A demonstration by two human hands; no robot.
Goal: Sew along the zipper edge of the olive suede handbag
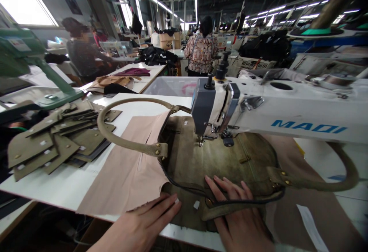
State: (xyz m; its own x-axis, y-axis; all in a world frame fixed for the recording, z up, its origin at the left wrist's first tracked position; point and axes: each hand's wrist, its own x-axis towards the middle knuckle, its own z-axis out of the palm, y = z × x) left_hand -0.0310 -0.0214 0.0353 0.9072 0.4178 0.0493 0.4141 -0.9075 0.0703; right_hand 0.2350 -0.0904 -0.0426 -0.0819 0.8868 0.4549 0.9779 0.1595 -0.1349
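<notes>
An olive-green bag body (184, 164) lies opened out under the needle of a white sewing machine (287, 110). Its rolled handles (115, 137) arch out to the left and right, fixed with brass rivets. Pinkish-beige lining (123, 171) spreads from the bag's left side. My left hand (149, 217) rests on the lower left edge of the bag and lining, fingers stretched out. My right hand (238, 210) lies on the green material with fingers spread, partly hidden by a zippered flap (224, 208) across it. A small white tag (196, 205) sits between my hands.
Stacked green flap pieces (69, 137) lie at the left of the white table (60, 190), below a green machine (43, 64). Beyond are a clear plastic bin (169, 86), a table with fabric, and people (202, 47) at work. A white strip (312, 225) lies at the lower right.
</notes>
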